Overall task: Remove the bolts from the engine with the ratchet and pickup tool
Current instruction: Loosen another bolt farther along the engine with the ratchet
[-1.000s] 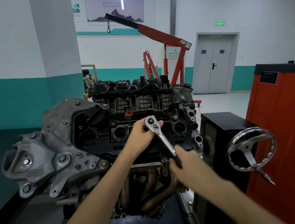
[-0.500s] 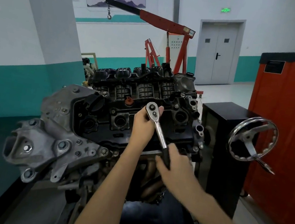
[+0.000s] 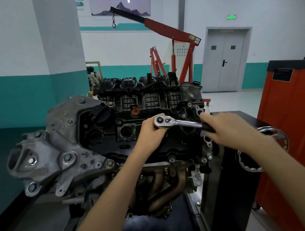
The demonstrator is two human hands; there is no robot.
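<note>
Ratchet [image 3: 185,123] lies nearly level across the top of the engine [image 3: 106,134], with its round head to the left and its black grip to the right. Left hand [image 3: 149,136] sits just below that head and cups it, fingers [image 3: 150,124] curled in under it. My reading is that it presses the socket down and holds it square on a bolt so it cannot slip off. That bolt is hidden beneath the head and the hand. Right hand [image 3: 223,132] is wrapped round the grip at the far end, fingers closed on it, which gives the longest lever for breaking a tight fastener loose. The grip end points toward the handwheel [image 3: 251,169] of the stand, so a pull toward the body looks the freer stroke.

Count: one ratchet, two hands on it, one engine. At least four bolts [image 3: 172,159] show along the rim of the black cover, and more may sit behind the arms. Two open plug wells are plain to the left of the left hand. No pickup tool is in view, so lifting bolts out looks some way off. Behind stand one red crane [image 3: 171,31], one red cabinet [image 3: 294,119] and one double door [image 3: 222,58].
</note>
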